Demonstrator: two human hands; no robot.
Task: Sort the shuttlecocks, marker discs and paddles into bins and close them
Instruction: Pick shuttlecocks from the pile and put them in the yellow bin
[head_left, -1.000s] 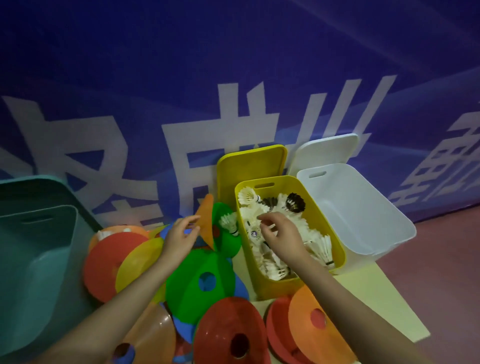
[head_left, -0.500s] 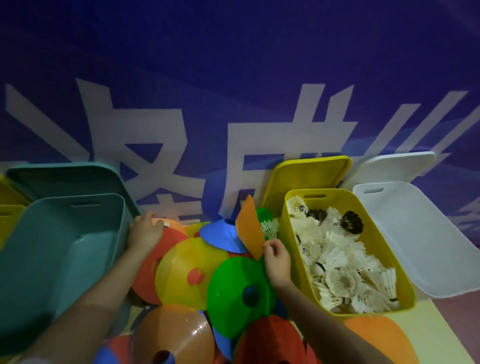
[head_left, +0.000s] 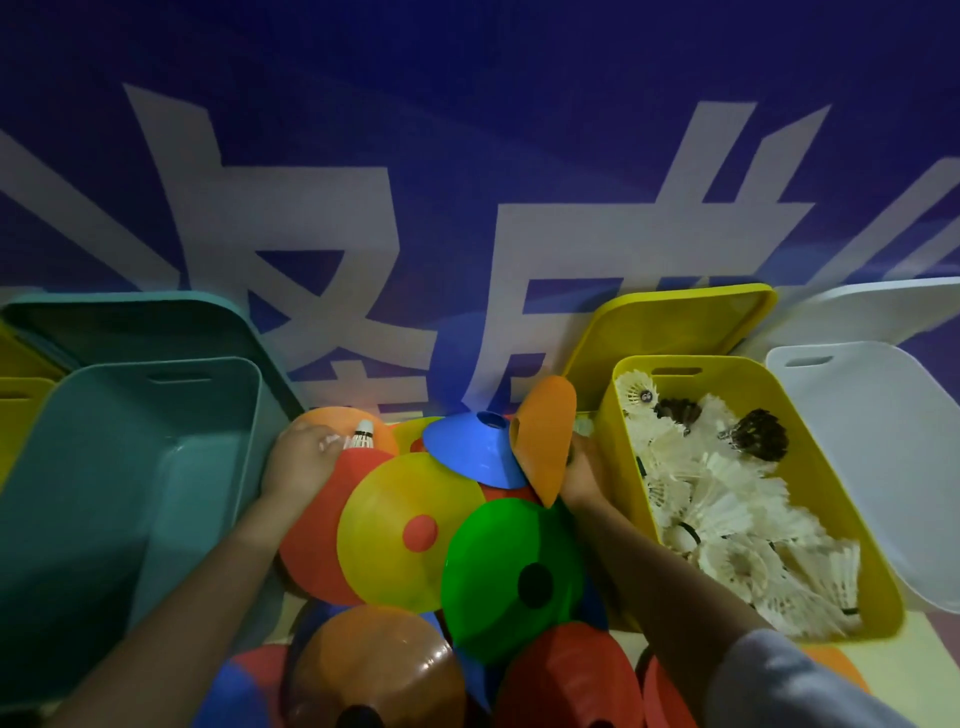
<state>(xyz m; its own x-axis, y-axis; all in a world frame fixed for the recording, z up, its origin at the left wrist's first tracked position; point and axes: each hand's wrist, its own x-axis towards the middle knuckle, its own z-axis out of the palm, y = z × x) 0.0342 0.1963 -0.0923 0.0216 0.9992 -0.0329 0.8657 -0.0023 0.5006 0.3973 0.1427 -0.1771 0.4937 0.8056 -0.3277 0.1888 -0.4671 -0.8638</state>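
1. Shuttlecock (head_left: 362, 435) is lying on an orange disc (head_left: 337, 422) beside the teal bin (head_left: 130, 467), its white skirt at the fingertips of the left hand (head_left: 301, 462); whether those fingers are pinching it I cannot tell.
2. Right hand (head_left: 584, 480) is reaching behind a tilted orange disc (head_left: 545, 441) next to the yellow bin (head_left: 831, 499) of shuttlecocks, its grip hidden.
3. Blue (head_left: 475, 452), yellow (head_left: 410, 530) and green (head_left: 514, 577) discs are crowding between the hands.
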